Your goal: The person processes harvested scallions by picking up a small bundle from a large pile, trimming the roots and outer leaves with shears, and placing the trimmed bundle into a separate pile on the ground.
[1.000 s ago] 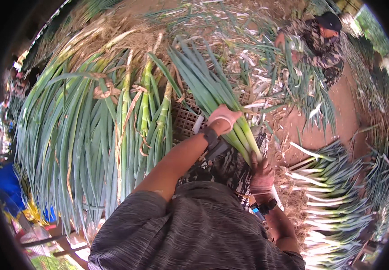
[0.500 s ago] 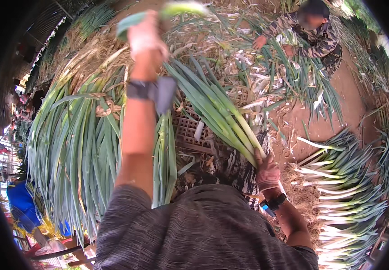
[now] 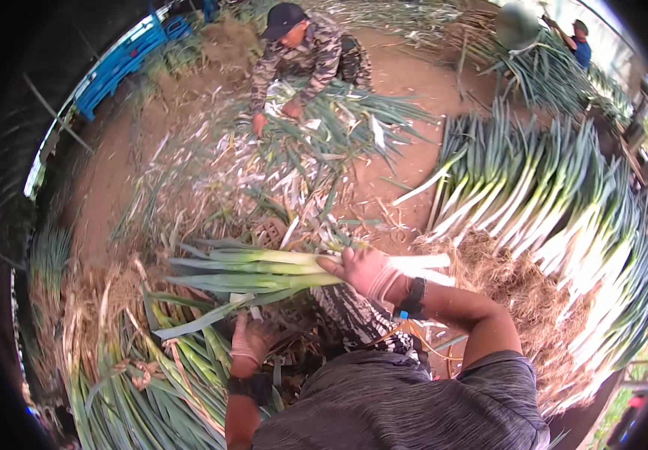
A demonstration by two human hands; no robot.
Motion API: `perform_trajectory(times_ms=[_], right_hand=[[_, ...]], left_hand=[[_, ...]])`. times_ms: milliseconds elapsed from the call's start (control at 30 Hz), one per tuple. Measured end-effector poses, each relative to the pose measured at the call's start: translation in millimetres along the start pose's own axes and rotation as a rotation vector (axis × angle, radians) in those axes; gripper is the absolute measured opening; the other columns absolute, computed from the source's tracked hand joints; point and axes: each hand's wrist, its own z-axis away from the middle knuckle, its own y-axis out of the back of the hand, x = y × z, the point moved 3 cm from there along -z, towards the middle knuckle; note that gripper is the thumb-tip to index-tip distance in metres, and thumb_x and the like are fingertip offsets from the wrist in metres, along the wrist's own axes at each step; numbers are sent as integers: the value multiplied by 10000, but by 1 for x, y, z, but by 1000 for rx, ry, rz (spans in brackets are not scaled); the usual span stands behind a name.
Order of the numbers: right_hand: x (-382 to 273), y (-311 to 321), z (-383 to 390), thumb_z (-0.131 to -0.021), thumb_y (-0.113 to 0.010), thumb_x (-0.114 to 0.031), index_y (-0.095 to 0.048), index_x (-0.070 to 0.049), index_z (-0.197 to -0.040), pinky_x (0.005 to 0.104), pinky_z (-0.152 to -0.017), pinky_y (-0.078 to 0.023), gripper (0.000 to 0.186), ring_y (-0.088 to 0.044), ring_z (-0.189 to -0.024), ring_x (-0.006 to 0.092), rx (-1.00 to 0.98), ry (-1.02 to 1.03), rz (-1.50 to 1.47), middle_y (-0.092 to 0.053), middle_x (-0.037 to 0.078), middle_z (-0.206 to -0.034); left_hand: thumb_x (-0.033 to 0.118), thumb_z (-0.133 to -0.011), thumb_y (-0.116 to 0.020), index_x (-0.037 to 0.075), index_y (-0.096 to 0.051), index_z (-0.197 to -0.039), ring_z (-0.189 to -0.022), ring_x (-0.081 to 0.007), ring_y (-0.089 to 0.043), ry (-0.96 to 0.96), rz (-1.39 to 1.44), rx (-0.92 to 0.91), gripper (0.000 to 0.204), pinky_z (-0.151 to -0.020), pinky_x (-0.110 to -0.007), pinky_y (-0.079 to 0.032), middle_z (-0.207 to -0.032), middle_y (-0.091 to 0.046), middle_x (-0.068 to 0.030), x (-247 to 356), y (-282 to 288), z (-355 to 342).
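My right hand (image 3: 369, 273), in a pale glove, is closed around a small bunch of leeks (image 3: 283, 268). The bunch lies sideways, with its green leaves to the left and its white stalks (image 3: 420, 262) sticking out to the right of my fist. Below the leaves is my left hand (image 3: 253, 339), also gloved, its thumb standing apart from the fingers and nothing plain to see in it. One long loose leaf (image 3: 202, 318) droops from the bunch close to that hand. Some of the left fingers are blurred.
A pile of untrimmed leeks (image 3: 136, 382) lies at lower left. Rows of leeks with white stalks and brown roots (image 3: 526, 274) fill the right. Peeled leaves (image 3: 226, 176) litter the ground ahead, where a person in camouflage (image 3: 313, 60) bends over leeks. A blue vehicle (image 3: 125, 56) stands far left.
My left hand came down from high at the front, where it held a green strip. The bunch in my right hand swung to lie sideways. The view turned toward the right.
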Motion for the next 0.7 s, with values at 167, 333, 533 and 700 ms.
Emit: perform_trajectory(times_ms=[167,333,533,700], right_hand=[[36,110,13,-754,-546,-156,-346,-255,-1392,344,-489,-425,675,-498,-587,208,240,-69,300,-410,61,-716],[97,246,74,-706,-681,-181,-435,-308,-1311,378,-580,-522,665,-609,-681,262,485,-533,241,-551,94,-813],[225,329,298,-752,-650,-98,-391,-355,-1349,273,-803,-482,700,-619,-939,172,1185,-866,287,-637,79,-1098],[236,305,519,-791,-499,-111,-225,-307,-1411,429,-698,-491,706,-632,-866,337,619,-1885,526,-619,186,-1042]], left_hand=[[510,-805,-591,45,-478,-1122,-1110,-315,-465,-418,-184,-350,574,-956,-463,-369,-1145,-481,-130,64,-116,10],[370,-848,-595,-42,-258,-1362,-1264,-346,-359,-755,-219,-756,740,-1069,-453,-285,-1390,-329,-190,102,-228,78],[384,-842,-597,-33,-265,-1367,-1287,-355,-326,-724,-446,-937,748,-1082,-461,-256,-1412,-290,-206,100,-259,85],[437,-826,-577,18,-345,-1349,-1289,-322,-334,-639,-521,-574,709,-1077,-455,-237,-1379,-384,-144,114,-161,38]])
